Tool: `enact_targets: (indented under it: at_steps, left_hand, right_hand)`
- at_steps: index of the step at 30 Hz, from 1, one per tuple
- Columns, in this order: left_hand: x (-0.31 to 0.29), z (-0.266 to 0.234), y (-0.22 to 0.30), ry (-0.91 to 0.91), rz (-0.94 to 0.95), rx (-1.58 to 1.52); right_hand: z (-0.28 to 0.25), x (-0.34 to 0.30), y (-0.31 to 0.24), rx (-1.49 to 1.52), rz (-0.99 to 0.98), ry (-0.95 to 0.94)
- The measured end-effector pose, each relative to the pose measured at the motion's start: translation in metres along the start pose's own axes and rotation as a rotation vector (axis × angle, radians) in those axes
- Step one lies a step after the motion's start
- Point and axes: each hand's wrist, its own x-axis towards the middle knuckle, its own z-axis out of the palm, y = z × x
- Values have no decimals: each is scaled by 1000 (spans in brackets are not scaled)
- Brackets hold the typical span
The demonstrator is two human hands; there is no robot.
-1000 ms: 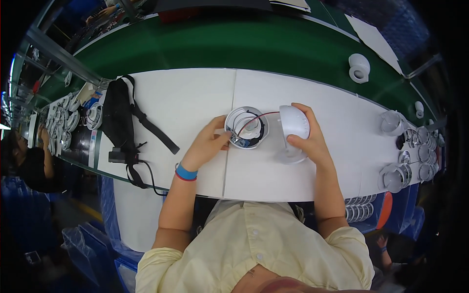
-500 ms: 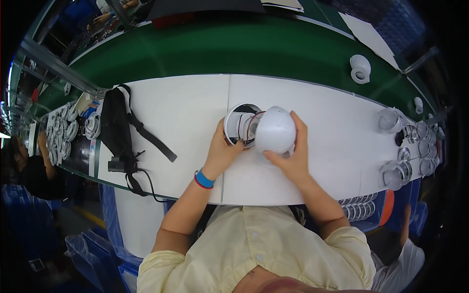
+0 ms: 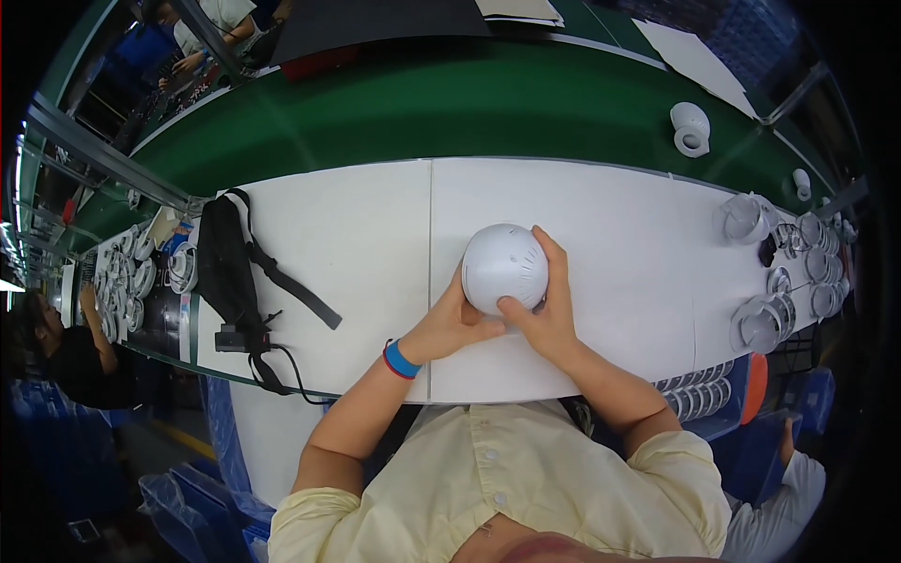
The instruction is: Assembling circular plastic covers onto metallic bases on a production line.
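Note:
A white ball-shaped housing with small slots in its smooth shell is held over the white tabletop, near the middle. My left hand grips its lower left side, with most of the fingers hidden beneath. My right hand is closed around the right side, thumb pressed on the near edge and fingers along the far right. The top shell covers the lower part, so the wires and inner parts do not show.
A black strap with a small device lies at left. Clear domes and rings crowd the right end. A white curved fitting stands on the green surface. A blue bin sits below right; a co-worker is at far left.
The white top shell has moved left onto the open lower part, covering its wires. My right hand moved left with it, and both hands now hold the housing together.

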Motion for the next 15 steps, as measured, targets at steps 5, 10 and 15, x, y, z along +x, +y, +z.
enact_targets:
  at_steps: [5, 10, 15]
  left_hand:
    - [-3, 12, 14, 52, -16, -642]
    - [0, 16, 6, 139, -40, -542]
    - [3, 4, 37, 146, -225, -625]
  right_hand:
    - [9, -12, 2, 38, -138, -39]
    - [2, 5, 0, -27, -105, -126]
    - [-23, 77, -26, 273, 578, -603]
